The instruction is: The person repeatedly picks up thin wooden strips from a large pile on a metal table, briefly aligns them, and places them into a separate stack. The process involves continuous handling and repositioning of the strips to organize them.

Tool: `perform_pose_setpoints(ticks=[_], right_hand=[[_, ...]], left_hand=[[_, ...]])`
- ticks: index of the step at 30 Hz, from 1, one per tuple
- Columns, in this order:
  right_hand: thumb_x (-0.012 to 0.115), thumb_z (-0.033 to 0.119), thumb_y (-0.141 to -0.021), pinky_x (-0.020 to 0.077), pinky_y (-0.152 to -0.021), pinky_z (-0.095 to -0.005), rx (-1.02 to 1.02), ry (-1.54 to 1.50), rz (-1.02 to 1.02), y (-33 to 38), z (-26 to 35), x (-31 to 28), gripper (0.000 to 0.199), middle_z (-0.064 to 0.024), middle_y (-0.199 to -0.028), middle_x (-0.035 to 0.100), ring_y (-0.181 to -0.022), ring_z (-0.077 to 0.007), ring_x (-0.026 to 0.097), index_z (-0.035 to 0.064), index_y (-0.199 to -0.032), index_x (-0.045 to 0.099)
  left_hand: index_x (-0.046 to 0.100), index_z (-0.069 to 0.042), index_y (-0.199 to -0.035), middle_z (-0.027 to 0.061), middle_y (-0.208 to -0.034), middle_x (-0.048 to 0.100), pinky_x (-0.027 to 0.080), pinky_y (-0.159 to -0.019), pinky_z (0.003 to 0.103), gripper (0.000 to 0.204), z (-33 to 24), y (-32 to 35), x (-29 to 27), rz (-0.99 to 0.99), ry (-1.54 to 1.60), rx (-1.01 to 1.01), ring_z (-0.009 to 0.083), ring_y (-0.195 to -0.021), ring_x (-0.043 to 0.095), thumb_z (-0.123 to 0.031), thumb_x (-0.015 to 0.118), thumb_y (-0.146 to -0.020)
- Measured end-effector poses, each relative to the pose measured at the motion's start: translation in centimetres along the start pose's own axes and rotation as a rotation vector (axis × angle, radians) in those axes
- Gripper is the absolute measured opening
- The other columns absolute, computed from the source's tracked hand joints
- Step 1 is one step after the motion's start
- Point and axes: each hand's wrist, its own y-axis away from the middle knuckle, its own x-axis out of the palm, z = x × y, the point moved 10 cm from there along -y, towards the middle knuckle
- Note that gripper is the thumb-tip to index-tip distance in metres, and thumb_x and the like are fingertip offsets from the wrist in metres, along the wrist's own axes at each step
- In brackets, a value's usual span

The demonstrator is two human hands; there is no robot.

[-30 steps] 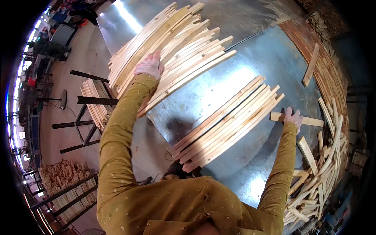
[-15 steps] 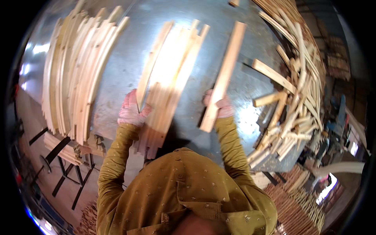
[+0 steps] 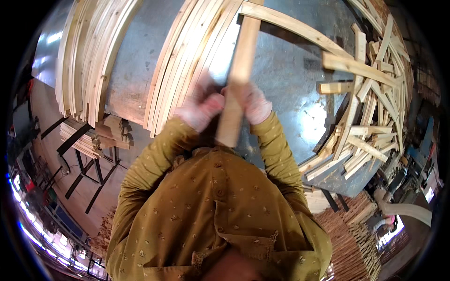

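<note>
A flat wooden strip (image 3: 242, 61) stands out in front of my chest, its near end above the table's front edge and blurred. My right hand (image 3: 255, 104) grips it from the right, fingers wrapped around its side. Close to the strip's left side is my left hand (image 3: 201, 107); its thumb shows, but motion smears the fingers, so I cannot make out whether they touch the wood. Left of the strip, a row of several wooden strips (image 3: 180, 56) lies side by side on the metal table (image 3: 286, 70), partly behind my left hand.
Another bundle of long strips (image 3: 91, 56) lies at the table's left. On the right is a tangled heap of wood pieces (image 3: 375, 98), with one long piece (image 3: 300, 29) reaching toward the middle. A black metal stand (image 3: 89, 164) and stacked wood (image 3: 344, 229) are beyond the table.
My left hand has left the row of strips and moved right beside the held strip. The right hand has brought that strip left and nearer. The row now sits farther left in view.
</note>
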Motion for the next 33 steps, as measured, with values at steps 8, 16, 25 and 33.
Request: perform_pose_setpoints(ticks=[8, 16, 25, 33], right_hand=[[0.071, 0.067, -0.073, 0.0187, -0.120, -0.0521, -0.362, 1.602, -0.423, -12.5, 13.8, -19.8, 0.107, -0.0209, -0.154, 0.034, -0.145, -0.0370, 0.030, 0.0089, -0.153, 0.029], [0.067, 0.021, -0.081, 0.0543, -0.091, -0.0405, -0.627, 1.428, -0.767, -19.9, 13.1, -31.4, 0.049, -0.0159, -0.118, 0.066, -0.107, -0.0343, 0.064, 0.0119, -0.129, 0.059], [0.054, 0.018, -0.099, 0.0499, -0.069, -0.0265, -0.689, 0.334, -0.895, -6.2, 15.5, -42.5, 0.026, -0.0024, -0.089, 0.067, -0.081, -0.0152, 0.063, 0.0016, -0.116, 0.065], [0.062, 0.042, -0.079, 0.0473, -0.071, -0.0457, -1.035, 1.199, -0.470, -1.6, 6.6, -24.7, 0.071, -0.0190, -0.110, 0.061, -0.087, -0.0345, 0.058, 0.0139, -0.143, 0.048]], left_hand=[[0.056, -0.010, -0.128, 0.0097, -0.083, 0.064, 0.053, -0.052, 0.031, 0.057, 0.3, 2.0, 6.2, 0.250, 0.538, -0.434, 0.0215, -0.063, 0.064, -0.039, 0.076, -0.083], [0.035, -0.012, -0.153, 0.0128, -0.108, 0.064, 0.056, -0.086, 0.036, 0.081, 2.2, 0.4, 1.0, 0.226, 0.371, -0.151, 0.0230, -0.092, 0.065, -0.050, 0.067, -0.090], [0.043, 0.001, -0.141, 0.0149, -0.111, 0.063, 0.062, -0.076, 0.037, 0.069, -8.4, -7.3, 1.0, 0.015, 0.441, 0.057, 0.0271, -0.097, 0.066, -0.024, 0.075, -0.085], [0.052, -0.007, -0.126, 0.0091, -0.089, 0.064, 0.051, -0.049, 0.029, 0.041, -12.3, -8.7, -2.8, -0.099, 0.045, 0.019, 0.0198, -0.067, 0.065, -0.013, 0.066, -0.088]])
